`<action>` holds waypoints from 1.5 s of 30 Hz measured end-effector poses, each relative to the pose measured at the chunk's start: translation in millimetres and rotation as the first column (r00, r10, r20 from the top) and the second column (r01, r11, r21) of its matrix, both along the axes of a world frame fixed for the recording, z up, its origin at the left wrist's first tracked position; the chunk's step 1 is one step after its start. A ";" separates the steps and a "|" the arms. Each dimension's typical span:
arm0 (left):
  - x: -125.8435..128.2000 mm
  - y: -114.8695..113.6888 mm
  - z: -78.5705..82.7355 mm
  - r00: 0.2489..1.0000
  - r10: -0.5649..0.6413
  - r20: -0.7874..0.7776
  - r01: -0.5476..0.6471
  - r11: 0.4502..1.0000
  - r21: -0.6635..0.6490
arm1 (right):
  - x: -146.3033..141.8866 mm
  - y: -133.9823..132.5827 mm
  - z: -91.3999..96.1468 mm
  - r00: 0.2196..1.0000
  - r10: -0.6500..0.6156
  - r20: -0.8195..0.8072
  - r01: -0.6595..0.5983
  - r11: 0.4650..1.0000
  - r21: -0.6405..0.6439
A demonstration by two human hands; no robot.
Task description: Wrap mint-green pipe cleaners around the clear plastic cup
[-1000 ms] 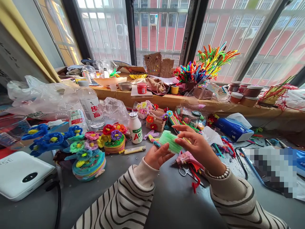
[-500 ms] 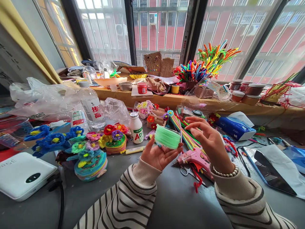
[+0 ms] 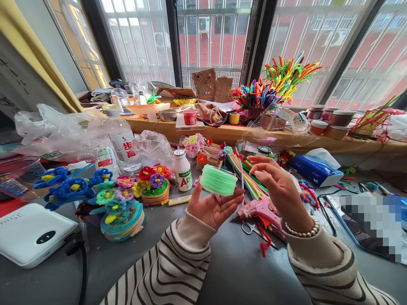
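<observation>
My left hand is turned palm up and holds a light green coiled pipe-cleaner disc on its fingertips above the grey table. My right hand hovers just to the right of the disc with curled, parted fingers and holds nothing. Below the right hand lie a pink glue gun and small scissors. A bundle of coloured pipe cleaners lies behind the hands.
Stacked coiled discs topped with pipe-cleaner flowers and blue flowers stand at left, by a white device, water bottles and a small white bottle. A blue tissue pack and phone lie right. The window ledge holds jars.
My right hand let go of the green disc and drew back to the right. My left hand turned palm up, lifting the disc flat onto its fingers.
</observation>
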State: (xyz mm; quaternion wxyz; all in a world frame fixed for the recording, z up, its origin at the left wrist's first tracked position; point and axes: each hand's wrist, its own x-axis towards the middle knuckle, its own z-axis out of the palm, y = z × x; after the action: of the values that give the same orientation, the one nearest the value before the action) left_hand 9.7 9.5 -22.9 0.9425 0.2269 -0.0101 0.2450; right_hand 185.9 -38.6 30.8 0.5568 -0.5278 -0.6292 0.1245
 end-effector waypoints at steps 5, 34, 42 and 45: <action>-0.1 -0.4 -0.1 1.000 0.007 0.007 -0.008 1.000 0.015 | -0.8 0.6 -0.5 1.000 0.016 0.005 -0.016 1.000 -0.011; 19.3 -23.3 6.5 0.628 0.772 -0.098 -0.604 0.564 0.563 | -9.0 -18.6 23.4 0.936 0.333 -0.115 -0.352 0.881 -0.315; 19.1 -23.5 6.0 0.632 0.770 -0.087 -0.602 0.558 0.571 | -6.8 -16.5 19.9 0.913 0.376 -0.161 -0.408 0.860 -0.306; 18.8 -23.9 6.3 0.631 0.771 -0.086 -0.602 0.557 0.573 | -6.1 -17.0 19.6 0.916 0.374 -0.144 -0.401 0.868 -0.294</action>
State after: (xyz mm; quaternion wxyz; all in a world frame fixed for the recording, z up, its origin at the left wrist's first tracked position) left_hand 28.5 -14.5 -16.7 0.6635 0.4814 0.1752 0.5453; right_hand 179.7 -55.6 50.3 0.4539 -0.4677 -0.6704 0.3547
